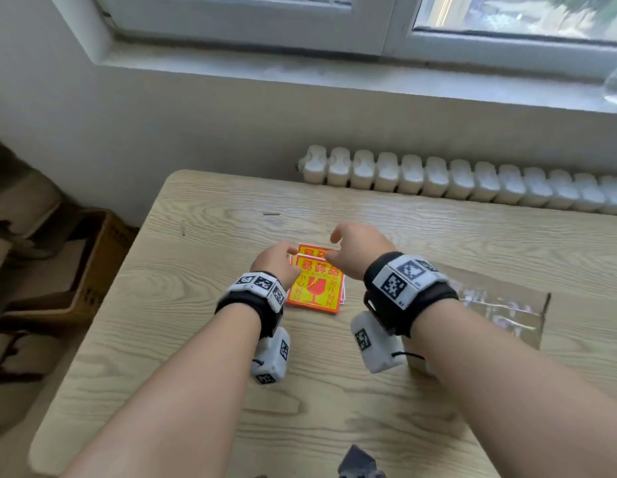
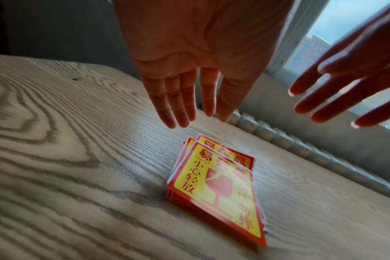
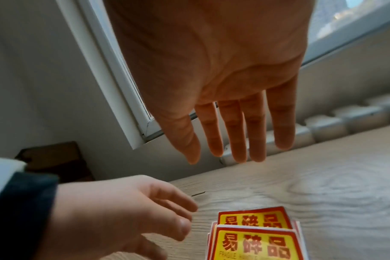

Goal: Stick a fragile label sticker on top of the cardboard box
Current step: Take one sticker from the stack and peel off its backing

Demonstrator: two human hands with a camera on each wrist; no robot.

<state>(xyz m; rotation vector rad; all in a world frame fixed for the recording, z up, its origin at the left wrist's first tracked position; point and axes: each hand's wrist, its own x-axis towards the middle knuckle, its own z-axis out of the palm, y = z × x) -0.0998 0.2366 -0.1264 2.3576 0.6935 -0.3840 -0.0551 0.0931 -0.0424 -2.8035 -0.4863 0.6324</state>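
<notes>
A small stack of red-and-yellow fragile label stickers point(image 1: 315, 282) point(image 2: 220, 190) point(image 3: 256, 235) lies on the wooden table point(image 1: 203, 339). My left hand point(image 1: 276, 262) point(image 2: 194, 91) point(image 3: 131, 207) hovers just left of the stack's far end, fingers straight and relaxed, holding nothing. Over the stack's far right corner hangs my right hand point(image 1: 355, 248) point(image 3: 229, 123) point(image 2: 345, 88), also with fingers stretched out and empty. The cardboard box point(image 1: 500, 305), its top sealed with shiny clear tape, sits to the right, partly hidden behind my right wrist.
A white radiator point(image 1: 472, 182) runs along the wall behind the table, under a window sill point(image 1: 334, 74). Cardboard boxes point(image 1: 76, 263) stand on the floor at the left. A dark object point(image 1: 358, 464) pokes in at the near table edge.
</notes>
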